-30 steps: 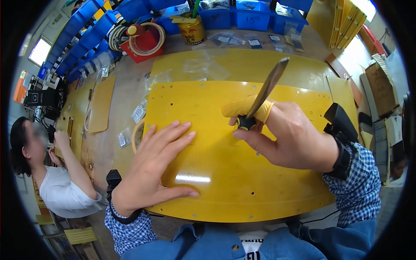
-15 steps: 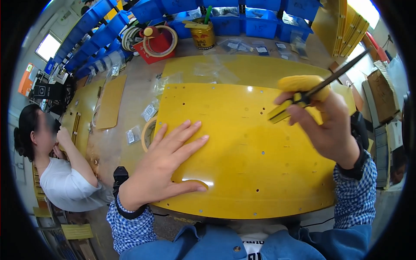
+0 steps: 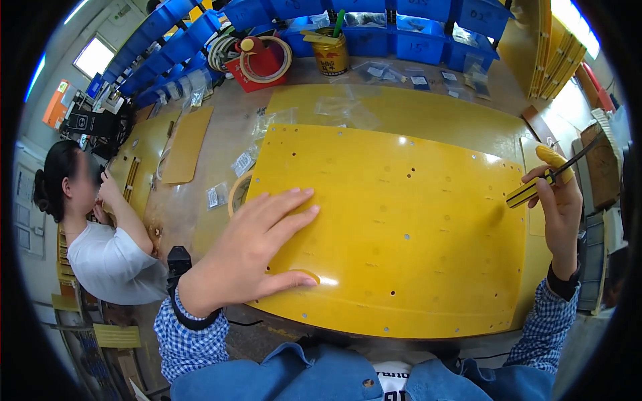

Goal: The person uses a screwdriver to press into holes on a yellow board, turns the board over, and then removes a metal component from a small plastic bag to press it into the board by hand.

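A large yellow board (image 3: 401, 227) with several small drilled holes lies flat on the workbench in front of me. My left hand (image 3: 251, 250) rests palm down on its near left part, fingers spread. My right hand (image 3: 558, 207) is off the board's right edge, gripping a screwdriver (image 3: 545, 180) with a yellow and black handle, its dark shaft pointing up to the right. A yellow finger cot covers one fingertip of that hand.
A second yellow board (image 3: 401, 110) lies beyond the first, with clear plastic bags on it. Blue bins (image 3: 414, 30), a tin can (image 3: 332, 53) and tape rolls (image 3: 264, 60) line the back. A seated person (image 3: 100, 234) is at the left. A tape ring (image 3: 237, 194) lies by the board's left edge.
My right hand has swung the screwdriver from over the board's middle out past its right edge. My left hand has stayed flat on the board.
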### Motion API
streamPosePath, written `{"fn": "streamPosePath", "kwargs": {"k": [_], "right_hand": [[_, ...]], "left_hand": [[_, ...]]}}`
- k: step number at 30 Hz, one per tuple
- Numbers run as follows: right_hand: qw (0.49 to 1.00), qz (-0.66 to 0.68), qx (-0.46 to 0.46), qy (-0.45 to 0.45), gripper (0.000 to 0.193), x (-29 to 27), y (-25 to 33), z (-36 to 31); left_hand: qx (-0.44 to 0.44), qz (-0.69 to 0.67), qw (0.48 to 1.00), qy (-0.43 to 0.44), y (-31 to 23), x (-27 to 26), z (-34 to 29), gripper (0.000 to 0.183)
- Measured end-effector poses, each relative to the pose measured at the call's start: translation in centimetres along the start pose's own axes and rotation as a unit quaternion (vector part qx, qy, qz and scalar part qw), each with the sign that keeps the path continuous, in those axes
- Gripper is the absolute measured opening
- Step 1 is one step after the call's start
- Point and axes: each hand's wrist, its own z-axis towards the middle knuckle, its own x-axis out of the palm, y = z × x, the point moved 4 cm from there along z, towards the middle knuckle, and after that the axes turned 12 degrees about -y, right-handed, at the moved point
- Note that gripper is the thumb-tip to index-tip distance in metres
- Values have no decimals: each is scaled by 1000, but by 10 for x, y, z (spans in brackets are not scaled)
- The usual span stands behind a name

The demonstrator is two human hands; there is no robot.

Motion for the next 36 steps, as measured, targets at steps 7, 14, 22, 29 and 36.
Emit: {"fn": "streamPosePath", "kwargs": {"k": [7,14,22,29,36], "right_hand": [[999,46,-16,-9,36,-5,-4,-3],[998,67,-18,0,37,-4,0,-4],[995,90,-34,6,33,0,3,-6],[997,79,-23,-8,35,-2,2,-5],[996,1,2,-90,41,-22,-21,3]], "left_hand": [[-20,39,999,-1,-11,1,18,76],[-29,114,993,10,-23,2,23,72],[68,141,988,13,-53,25,52,71],[44,163,985,35,-55,32,48,73],[46,203,977,40,-53,38,44,77]]}}
